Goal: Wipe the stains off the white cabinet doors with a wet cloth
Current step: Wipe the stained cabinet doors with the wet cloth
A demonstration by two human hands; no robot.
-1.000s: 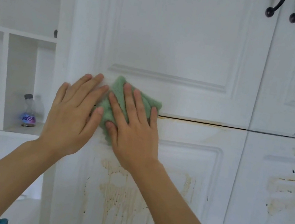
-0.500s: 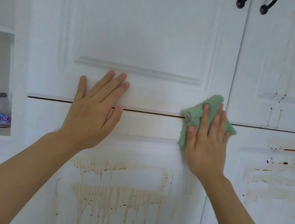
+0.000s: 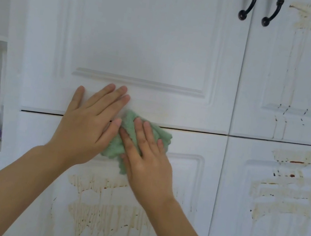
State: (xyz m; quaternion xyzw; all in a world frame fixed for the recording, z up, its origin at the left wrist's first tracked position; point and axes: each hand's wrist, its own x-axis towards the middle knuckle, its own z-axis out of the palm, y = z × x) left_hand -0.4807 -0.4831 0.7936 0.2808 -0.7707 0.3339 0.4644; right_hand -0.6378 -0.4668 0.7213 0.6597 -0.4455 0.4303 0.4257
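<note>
Green cloth (image 3: 118, 148) flat under straight fingers of right hand (image 3: 148, 164), beside open left hand (image 3: 89, 127) on cabinet door (image 3: 147, 40)

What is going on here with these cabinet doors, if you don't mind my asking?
A person is wiping stained white cabinet doors. The right hand presses a green cloth flat against the seam between the upper left door and the lower left door. The left hand rests flat beside it. The upper left door looks mostly clean; brown drips remain below, and the right doors are not yet wiped.
</note>
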